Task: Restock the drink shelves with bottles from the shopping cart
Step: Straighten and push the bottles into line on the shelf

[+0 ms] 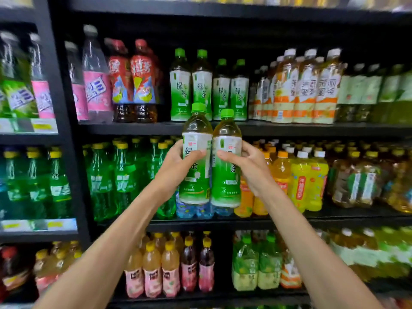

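Two green tea bottles (196,186) are held upright, side by side, before the shelves (312,129): one clasped by the left grip (178,162), one by the right grip (248,162). Full and slick, they are judged weighty; mid-label holds suit.

— What can't be read?
— The pale price strips (38,225) at the left edge are smeared, as are the green-labelled clear bottles (19,94) in the upper left.
— Anything cut off or covered?
— The yellowish bottles (296,0) along the top, cropped by the upper edge. At centre, blue-tinted clear bottles (191,211) sit mostly hidden behind two held green-capped tea bottles (196,186).
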